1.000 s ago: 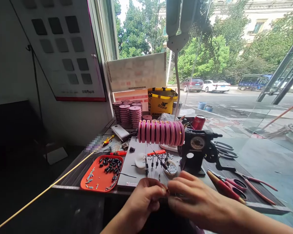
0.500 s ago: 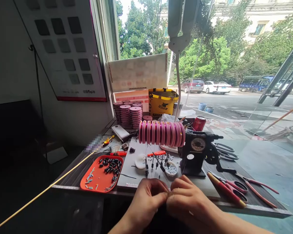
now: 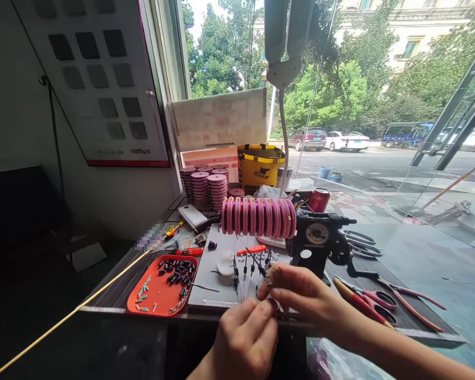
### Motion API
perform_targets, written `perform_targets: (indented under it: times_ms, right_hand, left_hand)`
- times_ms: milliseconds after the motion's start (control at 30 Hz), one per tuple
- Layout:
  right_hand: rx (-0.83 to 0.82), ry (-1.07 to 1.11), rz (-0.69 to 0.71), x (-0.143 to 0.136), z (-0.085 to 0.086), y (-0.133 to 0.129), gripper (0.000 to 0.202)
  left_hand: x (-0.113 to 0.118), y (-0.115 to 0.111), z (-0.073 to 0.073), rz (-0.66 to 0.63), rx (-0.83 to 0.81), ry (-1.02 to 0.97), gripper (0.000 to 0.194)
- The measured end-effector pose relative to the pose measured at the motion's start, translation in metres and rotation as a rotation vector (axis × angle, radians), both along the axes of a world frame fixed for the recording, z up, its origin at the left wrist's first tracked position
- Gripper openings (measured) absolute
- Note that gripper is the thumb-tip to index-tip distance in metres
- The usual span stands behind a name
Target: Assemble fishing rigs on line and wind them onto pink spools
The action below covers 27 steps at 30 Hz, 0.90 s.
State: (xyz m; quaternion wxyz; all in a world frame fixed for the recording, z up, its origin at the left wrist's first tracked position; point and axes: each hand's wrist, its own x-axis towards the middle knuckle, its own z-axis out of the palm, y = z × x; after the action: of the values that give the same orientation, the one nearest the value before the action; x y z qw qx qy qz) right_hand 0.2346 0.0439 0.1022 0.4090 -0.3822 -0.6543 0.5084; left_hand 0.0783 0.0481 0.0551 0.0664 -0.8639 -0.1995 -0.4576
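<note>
My left hand [image 3: 247, 338] is closed in front of the table edge, its thumb and forefinger pinched on something too small to make out. Just above and to its right, my right hand [image 3: 301, 295] has curled fingers, the thumb near the left fingertips; what it pinches is hidden. Beyond them, thin lines with black pieces [image 3: 245, 270] hang from a row of pink spools [image 3: 257, 217]. The spools sit on a black hand-cranked winder [image 3: 319, 232], its base partly covered by my right hand. A white board [image 3: 203, 287] lies beneath.
At left is an orange tray [image 3: 132, 295] of black pieces and small metal parts. Scissors [image 3: 380, 300] and pliers [image 3: 419, 311] lie at right. Behind stand stacked pink spools [image 3: 217, 187], a yellow bucket [image 3: 261, 169] and a red can [image 3: 319, 199]. A thin rod [image 3: 63, 316] crosses the left side.
My right hand has risen and turned, its fingers now in front of the white bead dish. My left hand has rolled over, its back facing up. The view has shifted slightly.
</note>
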Motion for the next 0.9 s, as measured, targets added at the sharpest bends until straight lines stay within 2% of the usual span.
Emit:
perform_targets:
  times_ms: [33,67,167,200,233,300,400,500,600,667,767,833,900]
  right_hand:
    - [0.103,-0.109,-0.020,0.002,-0.001,-0.003,0.014]
    - [0.244,-0.244,-0.028,0.005,-0.003,-0.006,0.009]
    - [0.768,-0.679,0.074,0.009,-0.009,-0.015,0.013]
    - [0.919,-0.778,0.109,0.010,-0.012,-0.016,0.014]
    - [1.040,-0.845,0.121,0.009,-0.013,-0.017,0.015]
    - [1.194,-0.875,0.095,0.008,-0.017,-0.017,0.016]
    - [1.268,-0.856,0.080,0.006,-0.020,-0.017,0.019]
    - [1.207,-0.812,0.112,0.005,-0.021,-0.016,0.024]
    - [0.924,-0.605,0.112,0.003,-0.020,-0.016,0.028]
    - [0.620,-0.444,0.067,0.000,-0.017,-0.015,0.027]
    - [0.203,-0.205,-0.010,-0.004,-0.010,-0.012,0.026]
    - [0.133,-0.100,-0.052,-0.004,-0.005,-0.011,0.027]
    - [0.197,-0.131,-0.030,-0.003,0.000,-0.012,0.026]
  left_hand:
    - [-0.002,0.001,0.005,-0.027,-0.200,-0.027,0.019]
    - [-0.003,0.002,0.009,-0.048,-0.490,-0.094,0.017]
    - [-0.003,0.005,0.015,-0.119,-1.512,-0.449,0.010]
    - [-0.002,0.006,0.015,-0.145,-1.767,-0.571,0.008]
    - [-0.001,0.007,0.014,-0.171,-1.946,-0.679,0.007]
    - [0.001,0.008,0.011,-0.212,-2.121,-0.796,0.009]
    - [0.003,0.008,0.008,-0.264,-2.158,-0.814,0.008]
    - [0.002,0.007,0.008,-0.243,-2.097,-0.794,0.007]
    - [-0.001,0.006,0.010,-0.221,-1.838,-0.634,0.002]
    - [-0.001,0.005,0.012,-0.275,-1.687,-0.552,0.006]
    - [0.002,0.002,0.012,-0.328,-1.583,-0.580,0.017]
    - [0.006,0.001,0.010,-0.328,-1.588,-0.610,0.021]
    - [0.008,0.001,0.006,-0.342,-1.641,-0.627,0.020]
